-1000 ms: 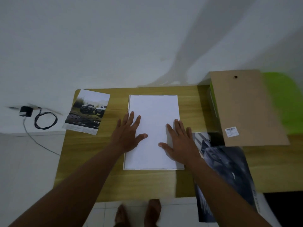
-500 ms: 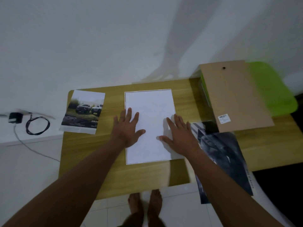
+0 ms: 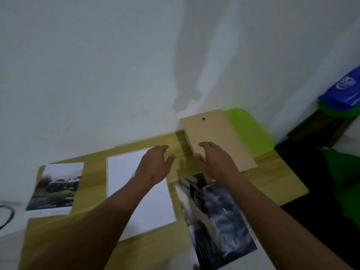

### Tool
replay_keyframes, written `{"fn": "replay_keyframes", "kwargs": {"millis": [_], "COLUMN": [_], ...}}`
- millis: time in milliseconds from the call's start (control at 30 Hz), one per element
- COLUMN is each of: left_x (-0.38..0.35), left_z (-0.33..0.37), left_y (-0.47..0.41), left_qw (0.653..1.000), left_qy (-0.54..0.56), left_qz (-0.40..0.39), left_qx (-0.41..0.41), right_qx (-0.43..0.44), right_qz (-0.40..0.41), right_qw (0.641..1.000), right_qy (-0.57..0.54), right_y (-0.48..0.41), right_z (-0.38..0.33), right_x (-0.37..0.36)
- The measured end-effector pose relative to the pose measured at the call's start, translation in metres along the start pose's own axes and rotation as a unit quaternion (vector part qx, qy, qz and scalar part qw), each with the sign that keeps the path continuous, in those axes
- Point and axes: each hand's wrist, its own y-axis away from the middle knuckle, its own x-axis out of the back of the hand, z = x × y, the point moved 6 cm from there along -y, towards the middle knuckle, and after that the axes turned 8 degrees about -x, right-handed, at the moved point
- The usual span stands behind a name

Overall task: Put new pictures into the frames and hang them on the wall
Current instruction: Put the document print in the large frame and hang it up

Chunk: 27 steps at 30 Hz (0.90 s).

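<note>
From the head view, both hands are reaching away from the body over the pale wooden worktop (image 3: 272, 184). The right hand (image 3: 216, 160) has its fingers spread and empty, its fingertips resting on or just above the near left corner of the flat brown fibreboard backing panel (image 3: 218, 133) with a small dark hanging hole near its far edge. The left hand (image 3: 155, 164) is also open and holds nothing, hovering above the far right corner of the white rectangular frame sheet (image 3: 124, 172) that lies flat under its wrist.

Beyond the right hand, the panel rests partly on a bright green plastic tray or lid (image 3: 251, 131); whether anything lies inside it cannot be told. Below the right forearm lies a dark glossy printed picture (image 3: 228, 217), overhanging the near edge of the worktop. Well to the left of the left hand lies a printed photo of off-road vehicles (image 3: 58, 186).

The panel looks thin, stiff and light, so it should slide easily and lift from one edge without bending. Taking it by both long sides, a hand on each, seems safest. The paper prints look limp and easily creased, best lifted by opposite edges.
</note>
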Motion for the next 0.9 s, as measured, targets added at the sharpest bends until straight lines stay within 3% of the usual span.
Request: {"fn": "replay_keyframes", "kwargs": {"millis": [133, 433, 700, 900], "left_x": [-0.022, -0.088, -0.117, -0.108], "left_z": [0.039, 0.064, 0.054, 0.054], "left_y": [-0.032, -0.063, -0.062, -0.054], "left_qw": [0.995, 0.971, 0.938, 0.919], "left_qy": [0.075, 0.127, 0.221, 0.295], "left_qz": [0.027, 0.009, 0.021, 0.035], "left_qx": [0.058, 0.205, 0.266, 0.259], "right_qx": [-0.034, -0.128, -0.166, -0.183], "right_qz": [0.006, -0.079, -0.088, -0.108], "right_qw": [0.999, 0.988, 0.982, 0.972], "right_qy": [0.010, 0.043, -0.014, -0.103], "right_y": [-0.029, -0.073, -0.083, -0.081], "right_z": [0.064, 0.171, 0.195, 0.191], "right_x": [0.029, 0.019, 0.009, 0.012]}}
